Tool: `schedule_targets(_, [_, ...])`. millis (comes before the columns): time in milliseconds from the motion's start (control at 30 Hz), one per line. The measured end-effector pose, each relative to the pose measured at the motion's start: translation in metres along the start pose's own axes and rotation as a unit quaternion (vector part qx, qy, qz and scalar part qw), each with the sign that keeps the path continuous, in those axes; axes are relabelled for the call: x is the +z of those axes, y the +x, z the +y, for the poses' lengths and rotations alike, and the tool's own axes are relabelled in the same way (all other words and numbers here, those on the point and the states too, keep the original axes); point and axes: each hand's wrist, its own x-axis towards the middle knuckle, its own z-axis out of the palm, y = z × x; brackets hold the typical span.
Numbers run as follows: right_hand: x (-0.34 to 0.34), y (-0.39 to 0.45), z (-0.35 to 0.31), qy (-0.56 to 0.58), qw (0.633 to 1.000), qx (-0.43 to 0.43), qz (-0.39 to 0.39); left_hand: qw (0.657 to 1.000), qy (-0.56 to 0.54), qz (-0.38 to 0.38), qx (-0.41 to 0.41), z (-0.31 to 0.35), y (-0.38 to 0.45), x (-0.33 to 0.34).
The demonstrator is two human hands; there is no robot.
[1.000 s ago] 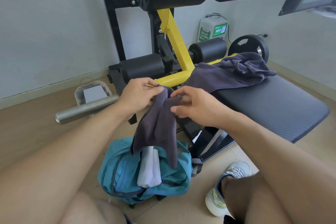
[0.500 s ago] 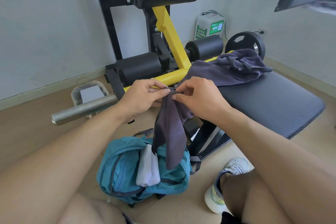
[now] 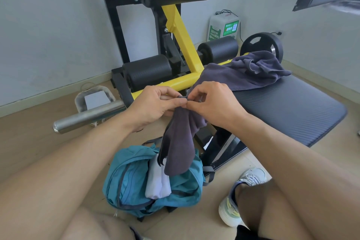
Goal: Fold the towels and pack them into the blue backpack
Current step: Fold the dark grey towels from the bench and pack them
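Observation:
A dark grey towel (image 3: 179,142) hangs in a narrow fold from both hands above the floor. My left hand (image 3: 153,103) and my right hand (image 3: 212,101) pinch its top edge together, fingertips almost touching. Its far part (image 3: 253,70) lies crumpled on the black bench pad (image 3: 292,111). Under the hanging end the blue backpack (image 3: 132,183) lies open on the floor. A folded white towel (image 3: 157,183) sticks out of its opening.
A yellow and black gym machine (image 3: 181,41) with foam rollers stands behind the hands. A steel bar (image 3: 87,117) juts to the left over a clear plastic box (image 3: 95,97). A weight plate (image 3: 261,45) leans by the wall. My right shoe (image 3: 233,197) is beside the backpack.
My hands have drawn together at the towel's top edge. The hanging part has narrowed into a tighter fold. The view has dipped slightly.

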Motion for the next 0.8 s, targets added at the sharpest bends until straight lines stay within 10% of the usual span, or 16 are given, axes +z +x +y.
schedule_targets(800, [-0.0062,0.0008,0.0033,-0.038,0.998,-0.036,-0.04,0.997,0.077,0.005,0.027,-0.0012,0.0011,-0.0068])
